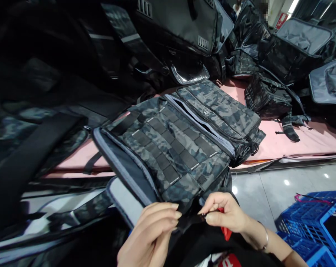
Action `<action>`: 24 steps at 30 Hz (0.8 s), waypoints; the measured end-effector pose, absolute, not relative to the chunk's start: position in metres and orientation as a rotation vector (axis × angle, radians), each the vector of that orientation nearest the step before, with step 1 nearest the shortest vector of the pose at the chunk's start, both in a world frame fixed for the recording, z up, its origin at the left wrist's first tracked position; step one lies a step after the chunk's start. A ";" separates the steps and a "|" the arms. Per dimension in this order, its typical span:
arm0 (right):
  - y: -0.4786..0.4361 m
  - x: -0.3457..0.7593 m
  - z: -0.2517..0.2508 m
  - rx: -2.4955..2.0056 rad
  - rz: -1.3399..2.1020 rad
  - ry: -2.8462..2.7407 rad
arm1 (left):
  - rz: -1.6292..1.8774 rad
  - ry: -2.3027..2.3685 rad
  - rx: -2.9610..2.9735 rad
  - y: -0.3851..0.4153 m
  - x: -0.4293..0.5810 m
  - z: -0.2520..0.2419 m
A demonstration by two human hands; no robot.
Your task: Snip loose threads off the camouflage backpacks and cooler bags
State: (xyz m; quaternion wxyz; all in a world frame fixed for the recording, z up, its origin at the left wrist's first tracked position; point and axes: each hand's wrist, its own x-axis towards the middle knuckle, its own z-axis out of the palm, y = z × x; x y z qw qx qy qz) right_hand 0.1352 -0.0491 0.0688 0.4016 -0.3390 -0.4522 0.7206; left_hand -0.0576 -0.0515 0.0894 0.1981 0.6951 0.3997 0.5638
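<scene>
A camouflage backpack (170,137) lies on the pink-topped table, its front compartment unzipped and a grey-lined flap (126,167) gaping at the near left. Close to my body, beside the bag's lower edge, my left hand (151,231) has its fingers pressed together on a black strap (188,220). Thumb and forefinger of my right hand (226,213) pinch the strap's other end, where a small dark piece shows. A red object (226,233) pokes out beneath the right hand; its kind is mostly hidden. A metal bangle (265,237) circles my right wrist.
Dark bags (181,26) are heaped behind and to the left. A small camouflage bag (268,96) sits on the pink surface (279,142) at the right, with open grey-lined bags beyond. Blue plastic crates (309,222) stand on the tiled floor at lower right.
</scene>
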 end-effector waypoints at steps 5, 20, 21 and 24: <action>-0.049 0.137 0.070 -0.818 1.764 -1.133 | 1.560 1.092 1.981 -0.050 -0.057 0.088; -0.045 0.149 0.072 -1.228 1.215 -1.176 | 1.005 1.422 2.142 -0.030 -0.050 0.111; -0.044 0.149 0.073 -1.268 1.154 -1.200 | 0.936 1.480 2.132 -0.027 -0.045 0.111; -0.045 0.151 0.072 -1.319 1.065 -1.276 | 0.815 1.591 2.070 -0.019 -0.032 0.110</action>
